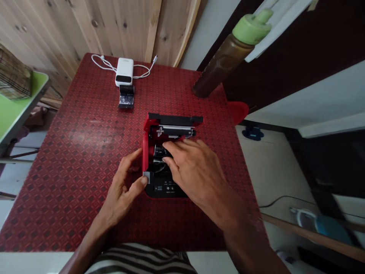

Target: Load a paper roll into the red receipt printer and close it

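A small red-and-black printer [167,190] stands on the table with its lid raised, showing a dark roller [176,132] under the lid. Inside its compartment lies a shiny black roll [159,151], partly covered by my fingers. My right hand [196,165] reaches over the compartment, thumb and fingers closed around the roll's right part; their tips are partly hidden. My left hand [124,184] grips the printer's left side, its thumb pressing the grey front corner [146,177] and its fingers along the red wall.
Beyond the printer, a white power bank [124,70] with a white cable [142,74] sits beside a black strip of film [126,97]. A tall brown bottle [225,62] with a green cap stands at the back right of the red patterned table [85,160]. Wooden panelling rises behind.
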Demonstrator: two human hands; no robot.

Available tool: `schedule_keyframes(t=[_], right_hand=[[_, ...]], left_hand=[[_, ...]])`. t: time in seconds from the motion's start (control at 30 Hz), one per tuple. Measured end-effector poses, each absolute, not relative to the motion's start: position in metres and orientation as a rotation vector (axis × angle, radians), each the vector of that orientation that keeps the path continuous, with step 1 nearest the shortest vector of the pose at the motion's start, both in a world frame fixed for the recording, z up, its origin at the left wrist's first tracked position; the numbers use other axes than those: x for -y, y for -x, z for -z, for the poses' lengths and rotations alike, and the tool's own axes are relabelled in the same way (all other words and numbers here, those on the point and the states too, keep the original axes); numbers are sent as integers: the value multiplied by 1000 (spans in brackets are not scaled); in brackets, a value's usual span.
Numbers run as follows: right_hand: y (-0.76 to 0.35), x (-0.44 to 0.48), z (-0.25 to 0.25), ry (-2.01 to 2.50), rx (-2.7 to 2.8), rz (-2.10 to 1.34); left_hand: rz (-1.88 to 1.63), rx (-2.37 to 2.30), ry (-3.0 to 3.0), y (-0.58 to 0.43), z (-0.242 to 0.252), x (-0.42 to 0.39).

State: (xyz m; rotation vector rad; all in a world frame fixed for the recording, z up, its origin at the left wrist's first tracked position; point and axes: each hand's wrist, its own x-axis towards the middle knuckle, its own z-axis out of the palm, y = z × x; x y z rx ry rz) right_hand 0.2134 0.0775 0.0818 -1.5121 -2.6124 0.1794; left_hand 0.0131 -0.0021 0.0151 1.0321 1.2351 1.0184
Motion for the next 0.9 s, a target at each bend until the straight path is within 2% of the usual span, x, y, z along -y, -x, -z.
schedule_keyframes(t=[0.47, 0.6, 0.77, 0.9], right_hand=[[-207, -100, -57, 1527, 2678, -236], [-215, -95, -67, 1490, 2608, -418], [-242, -73, -84, 1215, 2420, -680], [-245, -61, -82, 1136, 2394, -687]], left_hand=[[-1020, -1247, -1025, -13, -14, 2], [-1023, -1242, -1021, -13, -14, 2], [-1037, -1232, -1057, -14, -14, 2], [-1052, -1211, -1059, -13, -14, 1]])
